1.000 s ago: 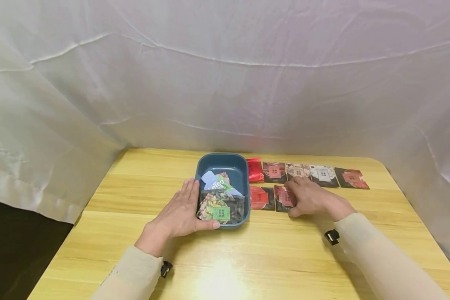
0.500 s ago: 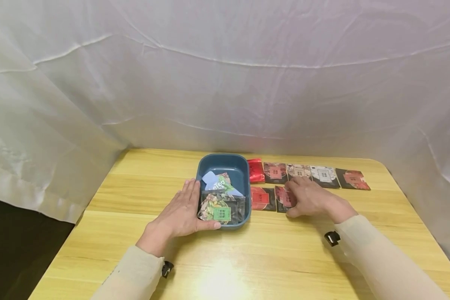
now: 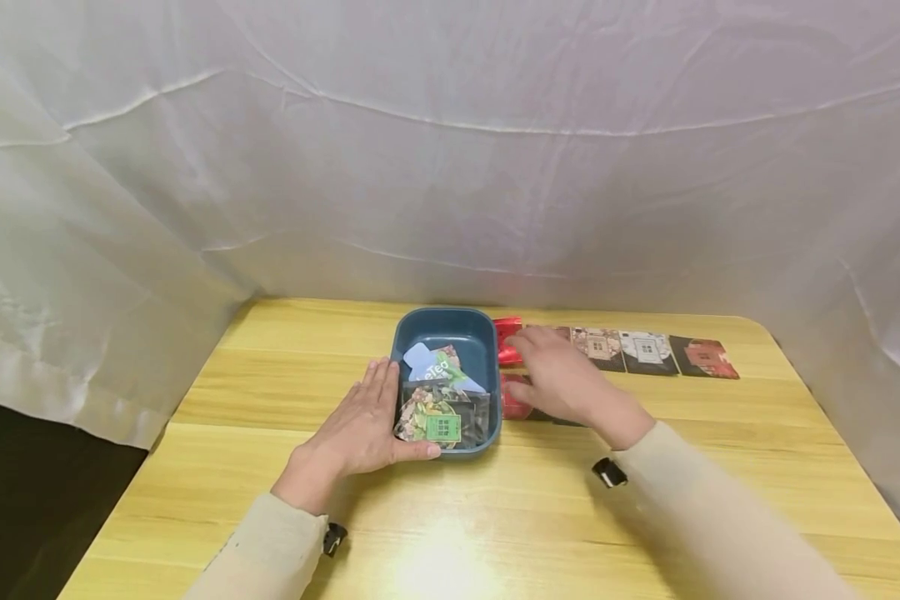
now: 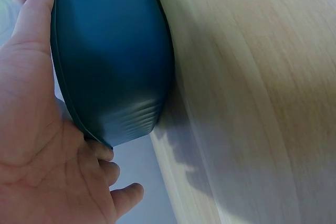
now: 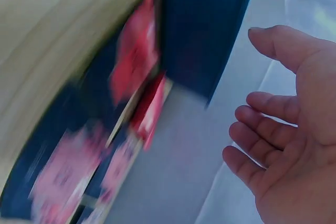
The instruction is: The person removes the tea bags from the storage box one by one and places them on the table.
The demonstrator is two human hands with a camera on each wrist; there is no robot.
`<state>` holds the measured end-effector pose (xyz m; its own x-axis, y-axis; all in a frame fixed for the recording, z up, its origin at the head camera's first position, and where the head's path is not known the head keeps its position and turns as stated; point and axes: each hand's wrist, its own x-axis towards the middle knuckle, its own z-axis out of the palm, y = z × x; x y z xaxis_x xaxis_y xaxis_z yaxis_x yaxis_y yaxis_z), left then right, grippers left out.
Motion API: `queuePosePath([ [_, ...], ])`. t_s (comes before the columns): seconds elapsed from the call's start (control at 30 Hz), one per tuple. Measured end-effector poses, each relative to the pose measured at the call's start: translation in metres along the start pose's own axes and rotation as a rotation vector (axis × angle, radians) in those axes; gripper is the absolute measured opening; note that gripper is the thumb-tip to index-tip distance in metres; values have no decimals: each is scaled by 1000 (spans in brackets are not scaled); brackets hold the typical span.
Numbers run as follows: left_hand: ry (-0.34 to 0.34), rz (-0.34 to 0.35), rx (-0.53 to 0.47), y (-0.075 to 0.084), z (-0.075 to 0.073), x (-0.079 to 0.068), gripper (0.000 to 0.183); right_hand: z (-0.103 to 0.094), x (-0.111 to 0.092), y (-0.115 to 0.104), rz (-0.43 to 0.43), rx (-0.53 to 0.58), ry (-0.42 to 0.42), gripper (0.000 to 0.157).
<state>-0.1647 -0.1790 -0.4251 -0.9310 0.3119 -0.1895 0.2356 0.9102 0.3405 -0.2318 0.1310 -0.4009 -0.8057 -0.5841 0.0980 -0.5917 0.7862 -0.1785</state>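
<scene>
My left hand (image 3: 360,425) rests along the left side of a dark blue plastic tub (image 3: 465,323), its fingers straight and the thumb on the front rim. In the left wrist view the palm faces the tub's outer wall (image 4: 110,51). Inside the tub lie a black tea sachet with a green label (image 3: 442,427) and a light blue packet (image 3: 420,358). My right hand (image 3: 566,375) hovers over sachets just right of the tub, fingers loosely bent and holding nothing. Near its fingertips are a shiny red packet (image 3: 507,329) and a red-labelled sachet (image 3: 513,410), both partly covered.
Along the back of the wooden table (image 3: 270,375), a row of sachets runs rightward, including a brown one (image 3: 598,346), a white one (image 3: 647,350) and a dark red one (image 3: 705,357). Pale cloth (image 3: 450,167) hangs behind the table and at its sides.
My right hand has left the second sachet of the front row and moved left toward the tub, covering part of the nearer packets. The left hand and tub stay put.
</scene>
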Motion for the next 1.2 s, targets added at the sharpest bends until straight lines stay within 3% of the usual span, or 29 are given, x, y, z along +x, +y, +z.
queuePosePath([
  [0.2, 2, 9, 10, 0, 0, 0, 142, 10, 18, -46, -141, -46, -38, 73],
  [0.47, 6, 17, 3, -1, 2, 0, 141, 30, 32, -81, -178, -153, -199, 67],
  [0.63, 18, 28, 4, -2, 3, 1, 141, 41, 37, -85, -170, -195, -221, 64],
  [0.87, 13, 23, 6, -2, 3, 0, 141, 50, 45, -77, -135, -222, -103, 60],
  [1.0, 8, 15, 8, -2, 3, 1, 142, 48, 49, -71, -100, -212, -56, 62],
  [1.2, 3, 8, 10, -2, 2, 0, 142, 39, 51, -64, -59, -192, -57, 72],
])
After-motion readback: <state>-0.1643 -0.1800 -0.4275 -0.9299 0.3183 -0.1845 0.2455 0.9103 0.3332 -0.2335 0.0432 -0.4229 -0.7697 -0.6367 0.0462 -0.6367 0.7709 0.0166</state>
